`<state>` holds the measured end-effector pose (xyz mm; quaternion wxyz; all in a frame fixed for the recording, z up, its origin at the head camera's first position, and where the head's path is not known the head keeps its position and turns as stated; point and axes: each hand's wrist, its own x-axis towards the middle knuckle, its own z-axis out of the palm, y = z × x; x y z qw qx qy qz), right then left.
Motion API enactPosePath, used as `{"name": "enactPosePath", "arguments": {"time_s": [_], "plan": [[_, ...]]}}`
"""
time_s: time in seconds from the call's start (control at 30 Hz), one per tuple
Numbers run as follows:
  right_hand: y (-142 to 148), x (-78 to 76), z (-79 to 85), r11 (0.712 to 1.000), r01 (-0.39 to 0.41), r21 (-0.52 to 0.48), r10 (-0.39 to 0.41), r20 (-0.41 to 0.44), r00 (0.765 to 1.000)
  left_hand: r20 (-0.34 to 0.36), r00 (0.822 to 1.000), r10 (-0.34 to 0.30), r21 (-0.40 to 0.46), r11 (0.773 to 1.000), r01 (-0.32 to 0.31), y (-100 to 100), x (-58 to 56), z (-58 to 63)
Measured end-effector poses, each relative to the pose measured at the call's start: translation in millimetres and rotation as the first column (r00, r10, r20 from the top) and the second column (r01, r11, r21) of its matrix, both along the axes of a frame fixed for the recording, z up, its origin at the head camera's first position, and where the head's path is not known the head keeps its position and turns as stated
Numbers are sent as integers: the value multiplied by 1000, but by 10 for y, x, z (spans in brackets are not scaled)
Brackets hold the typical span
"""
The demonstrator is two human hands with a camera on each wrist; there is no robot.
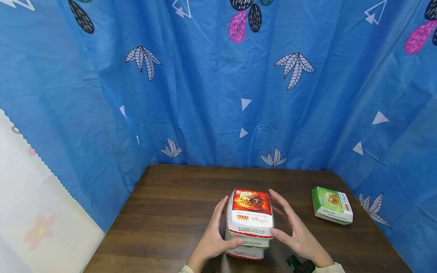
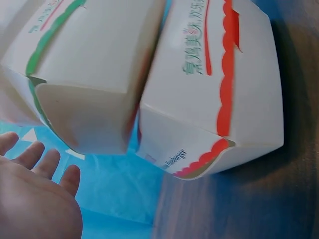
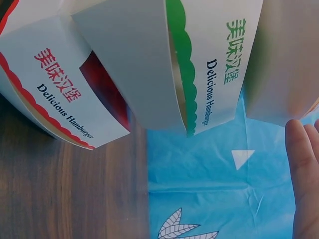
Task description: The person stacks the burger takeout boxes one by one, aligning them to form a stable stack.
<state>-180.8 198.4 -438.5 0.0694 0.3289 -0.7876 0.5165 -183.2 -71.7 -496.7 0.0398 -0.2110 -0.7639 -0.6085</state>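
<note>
A stack of three hamburger boxes stands on the table. The top box (image 1: pixel 250 223) has a red lid picture of a burger. Below it are a green-trimmed box (image 3: pixel 214 59) and a red-trimmed bottom box (image 2: pixel 199 89). My left hand (image 1: pixel 212 239) is at the stack's left side, fingers spread and extended; in the left wrist view its fingers (image 2: pixel 48 164) stand apart from the green-trimmed box. On the right side is my right hand (image 1: pixel 298 235), thumb by the top box's front corner and fingers reaching along its side. Whether either hand touches the box, I cannot tell.
A green-lidded hamburger box (image 1: pixel 332 204) sits apart on the right side of the brown wooden table (image 1: pixel 170 212). Blue patterned curtain (image 1: pixel 205 94) hangs behind and at the sides. A dark wrist device (image 1: pixel 300 264) is by my right wrist.
</note>
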Motion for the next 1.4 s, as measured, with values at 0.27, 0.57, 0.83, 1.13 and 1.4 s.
{"name": "enactPosePath", "arguments": {"time_s": [0.27, 0.57, 0.83, 1.13, 1.4], "plan": [[44, -39, -24, 1000, 30, 3, -30, -11, 999, -11, 1000, 5, 1, 1000, -5, 5, -32, 90], [136, -68, -57, 991, 135, 15, -135, 22, 991, -115, 993, 1, -31, 1000, -4, 7, -93, 146], [258, -94, -91, 976, 218, 5, -218, 3, 976, -94, 996, -15, -23, 1000, 12, 23, -108, 187], [378, -138, -166, 910, 412, 51, -414, 60, 908, -121, 992, -28, -13, 1000, 27, 32, -139, 194], [539, -176, -270, 836, 533, 133, -548, 149, 823, -97, 994, -47, -7, 999, 47, 51, -138, 208]]}}
